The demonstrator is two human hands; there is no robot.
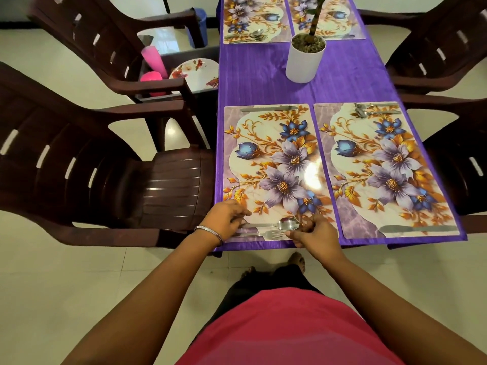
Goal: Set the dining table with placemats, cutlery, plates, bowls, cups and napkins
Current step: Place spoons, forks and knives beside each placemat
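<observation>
A floral placemat lies at the near left of the purple-covered table. On its near edge a spoon and a fork lie side by side. My left hand pinches their handle ends. My right hand touches the fork's tines and the spoon's bowl with its fingertips. A knife lies on this mat's far edge. The near right placemat carries a knife at its near edge and a spoon and fork at its far edge. Two more placemats with cutlery lie farther back.
A white pot with a plant stands mid-table. Dark brown plastic chairs flank both sides. A floral plate and pink cups sit in a grey bin on the far left chair. A blue bucket stands on the floor behind.
</observation>
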